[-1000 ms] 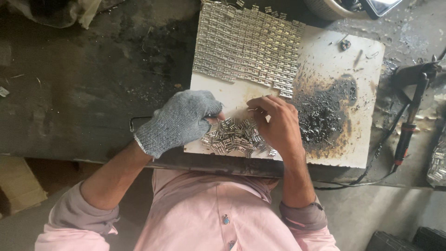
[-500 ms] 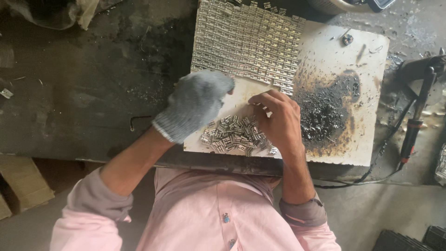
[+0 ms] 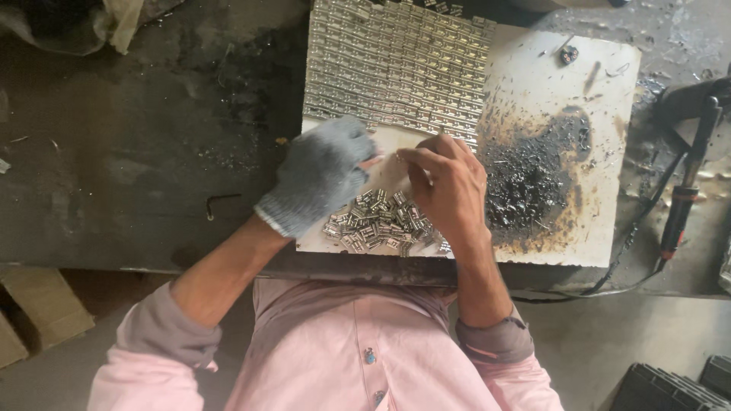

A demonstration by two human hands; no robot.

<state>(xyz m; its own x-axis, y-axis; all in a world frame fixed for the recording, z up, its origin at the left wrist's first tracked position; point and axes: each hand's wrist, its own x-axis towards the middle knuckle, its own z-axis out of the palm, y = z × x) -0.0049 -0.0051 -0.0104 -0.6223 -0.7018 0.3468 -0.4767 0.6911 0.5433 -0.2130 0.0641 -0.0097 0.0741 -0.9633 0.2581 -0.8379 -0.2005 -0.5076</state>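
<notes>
Above loose clips (image 3: 381, 223), right hand (image 3: 448, 185) pinches one closed

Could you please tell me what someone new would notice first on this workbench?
Probably the shiny block of small metal pieces laid in neat rows at the far end of the white board, and the black burnt patch to its right. Just below the rows, a grey-gloved left hand and a bare right hand meet above a loose heap of pieces.
</notes>
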